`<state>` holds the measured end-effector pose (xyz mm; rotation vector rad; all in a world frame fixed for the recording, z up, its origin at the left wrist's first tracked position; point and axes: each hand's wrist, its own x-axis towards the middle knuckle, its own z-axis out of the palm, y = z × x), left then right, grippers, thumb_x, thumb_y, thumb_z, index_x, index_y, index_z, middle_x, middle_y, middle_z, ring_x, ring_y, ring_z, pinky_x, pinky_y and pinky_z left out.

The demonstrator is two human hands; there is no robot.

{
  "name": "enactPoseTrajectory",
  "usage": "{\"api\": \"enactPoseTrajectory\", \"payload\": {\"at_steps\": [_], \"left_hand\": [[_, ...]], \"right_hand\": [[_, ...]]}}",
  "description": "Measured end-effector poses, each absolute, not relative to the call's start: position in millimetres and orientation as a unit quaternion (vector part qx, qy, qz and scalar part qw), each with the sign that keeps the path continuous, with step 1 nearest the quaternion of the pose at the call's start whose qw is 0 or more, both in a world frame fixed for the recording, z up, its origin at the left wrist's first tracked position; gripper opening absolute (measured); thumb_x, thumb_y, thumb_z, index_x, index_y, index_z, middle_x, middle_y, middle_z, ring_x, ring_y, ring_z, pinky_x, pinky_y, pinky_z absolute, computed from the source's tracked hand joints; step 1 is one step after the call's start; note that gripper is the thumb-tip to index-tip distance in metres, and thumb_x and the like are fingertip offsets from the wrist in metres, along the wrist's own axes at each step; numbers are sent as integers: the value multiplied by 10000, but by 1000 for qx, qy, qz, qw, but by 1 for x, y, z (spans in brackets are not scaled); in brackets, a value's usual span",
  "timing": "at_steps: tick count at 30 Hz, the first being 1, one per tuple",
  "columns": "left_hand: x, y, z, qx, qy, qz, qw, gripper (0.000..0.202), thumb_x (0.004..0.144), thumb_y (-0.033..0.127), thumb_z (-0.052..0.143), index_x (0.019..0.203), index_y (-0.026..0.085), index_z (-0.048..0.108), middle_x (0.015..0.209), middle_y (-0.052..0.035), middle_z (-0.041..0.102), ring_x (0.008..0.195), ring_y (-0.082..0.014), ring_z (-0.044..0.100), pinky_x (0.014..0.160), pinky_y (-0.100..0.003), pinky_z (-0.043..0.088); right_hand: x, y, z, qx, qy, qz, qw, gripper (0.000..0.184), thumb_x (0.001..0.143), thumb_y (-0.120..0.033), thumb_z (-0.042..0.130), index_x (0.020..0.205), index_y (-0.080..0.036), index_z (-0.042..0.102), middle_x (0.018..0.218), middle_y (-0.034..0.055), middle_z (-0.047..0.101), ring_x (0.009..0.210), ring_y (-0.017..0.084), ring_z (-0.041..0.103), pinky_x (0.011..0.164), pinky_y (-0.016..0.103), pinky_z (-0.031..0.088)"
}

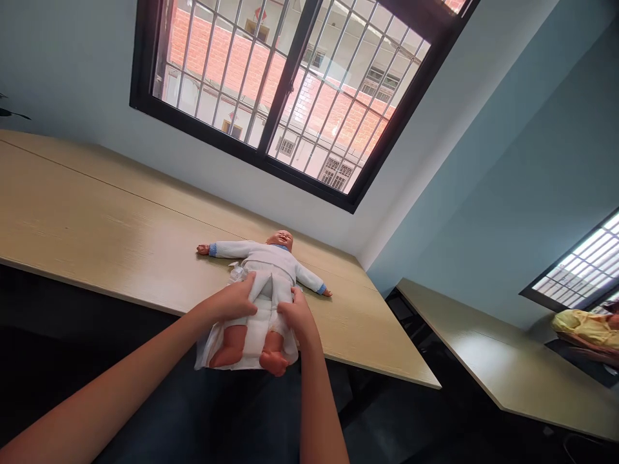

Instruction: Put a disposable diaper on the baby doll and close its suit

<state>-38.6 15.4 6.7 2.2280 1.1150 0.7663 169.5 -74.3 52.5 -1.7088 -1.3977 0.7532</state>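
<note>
A baby doll [269, 259] in a white top lies on its back at the near edge of a light wooden table [106, 225], arms spread, bare legs over the edge toward me. A white diaper [255, 330] sits around its hips and under its legs. My left hand [235, 300] grips the diaper's side flap at the doll's left hip, fingers curled. On the other hip my right hand [296, 317] pinches the opposite flap.
A large barred window [290, 84] fills the wall behind the table. A second table [488, 354] stands to the right, across a dark gap. At the far right edge a person in a yellow top [587, 327] is partly visible.
</note>
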Motion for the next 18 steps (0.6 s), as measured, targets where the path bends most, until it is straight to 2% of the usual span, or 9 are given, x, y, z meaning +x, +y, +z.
{"api": "enactPoseTrajectory", "payload": {"at_steps": [2,5,8,11,15,18], "left_hand": [[-36,10,12,825,417,248,289,863,699,255,659,1514,106,417,1007,-136,772,854,-340,749,707,-345,502],[-35,9,19,825,422,236,292,712,712,273,670,1390,144,497,1069,-156,773,935,-361,755,730,-351,513],[-35,10,23,829,428,239,269,570,759,333,673,1285,154,545,1171,-179,760,1024,-362,749,793,-355,539],[-31,13,23,833,439,228,249,494,804,431,661,1210,166,564,1142,-178,759,1022,-361,749,806,-371,553],[-27,10,20,829,451,221,244,518,830,507,644,1212,164,576,1132,-221,762,1056,-424,741,822,-437,557],[-32,6,22,826,445,235,255,553,888,565,613,1261,159,577,1176,-224,765,1119,-428,734,896,-460,554]], "right_hand": [[169,-81,59,-666,-557,301,394,786,730,-151,579,1514,-189,532,1446,127,680,1257,309,687,1031,399,567],[168,-85,64,-654,-581,287,390,942,737,-103,585,1660,-192,421,1671,117,503,1478,295,554,1191,389,474],[167,-82,61,-647,-610,279,362,849,796,-139,623,1633,-189,495,1661,107,525,1504,281,537,1241,376,429],[165,-77,53,-656,-632,252,326,707,872,-258,676,1570,-184,587,1598,125,595,1484,300,557,1247,404,423],[161,-74,45,-666,-655,214,286,645,926,-343,682,1534,-135,621,1568,187,608,1500,333,532,1266,454,382],[168,-72,44,-638,-661,230,322,643,908,-394,722,1509,-181,639,1540,167,633,1470,330,561,1235,478,412]]}}
